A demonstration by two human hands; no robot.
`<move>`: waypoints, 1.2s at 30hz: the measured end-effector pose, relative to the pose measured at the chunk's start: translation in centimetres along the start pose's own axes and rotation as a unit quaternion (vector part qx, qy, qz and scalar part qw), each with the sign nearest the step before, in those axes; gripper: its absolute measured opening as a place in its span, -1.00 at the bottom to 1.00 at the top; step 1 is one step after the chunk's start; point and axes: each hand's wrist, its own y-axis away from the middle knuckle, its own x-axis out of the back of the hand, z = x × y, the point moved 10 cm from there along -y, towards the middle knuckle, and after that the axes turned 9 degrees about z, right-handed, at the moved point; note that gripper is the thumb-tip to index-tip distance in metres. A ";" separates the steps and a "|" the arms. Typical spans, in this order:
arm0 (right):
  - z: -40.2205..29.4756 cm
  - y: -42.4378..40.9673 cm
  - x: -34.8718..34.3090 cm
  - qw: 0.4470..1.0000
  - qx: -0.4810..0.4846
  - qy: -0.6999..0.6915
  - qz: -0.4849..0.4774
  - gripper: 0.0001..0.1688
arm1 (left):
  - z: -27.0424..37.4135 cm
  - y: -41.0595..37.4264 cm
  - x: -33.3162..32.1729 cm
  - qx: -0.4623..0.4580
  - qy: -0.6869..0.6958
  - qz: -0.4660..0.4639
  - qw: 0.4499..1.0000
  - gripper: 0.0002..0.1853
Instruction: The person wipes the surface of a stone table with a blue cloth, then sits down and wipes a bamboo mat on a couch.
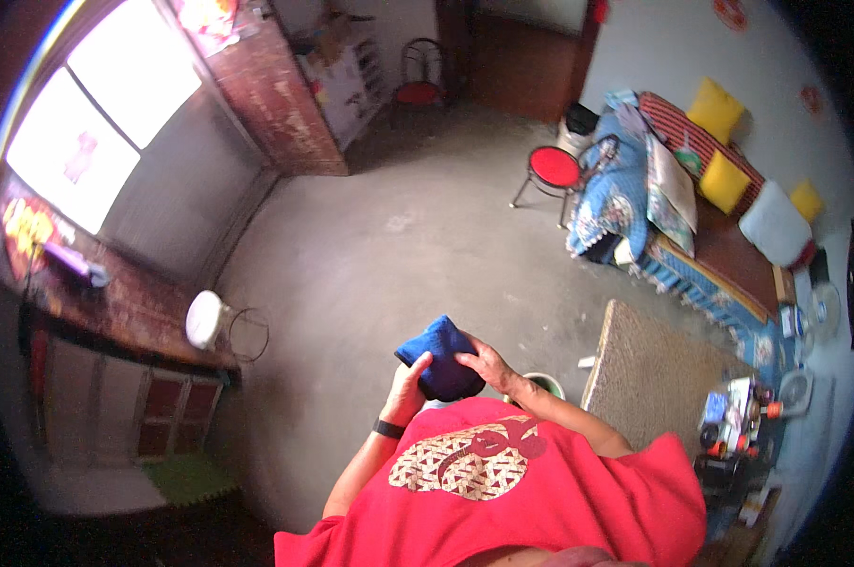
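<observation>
A folded blue cloth with a dark edge is held between both hands in front of my red shirt. My left hand, with a black band on the wrist, grips its left side, thumb on top. On the right side, my right hand holds the cloth with the thumb over its face and the fingers behind it. Just beyond my right forearm, the rim of a round green-and-white container shows, partly hidden by the arm and shirt.
A table with a patterned top stands close on the right, bearing several small items. Farther off are a red round stool and a couch with blue covers. At left, a white round stool stands by a worn wooden counter.
</observation>
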 end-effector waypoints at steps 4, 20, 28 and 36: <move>-0.5 -2.8 1.7 0.996 0.027 -0.007 0.089 -0.15 | 1.2 -4.0 -1.8 0.093 0.014 -0.061 0.994 -0.40; -2.2 -0.2 14.8 0.894 0.086 0.088 0.431 -0.75 | -2.0 -14.7 -15.1 -0.034 -0.282 -0.233 0.930 -0.70; -5.7 -5.7 24.2 0.911 -0.040 -0.015 0.411 -0.47 | -5.3 -21.7 -20.4 0.249 -0.195 -0.252 0.914 -0.38; -9.0 -10.0 32.7 0.917 0.044 -0.166 0.359 -0.35 | -5.7 -29.4 -28.0 0.260 -0.137 -0.203 0.934 -0.57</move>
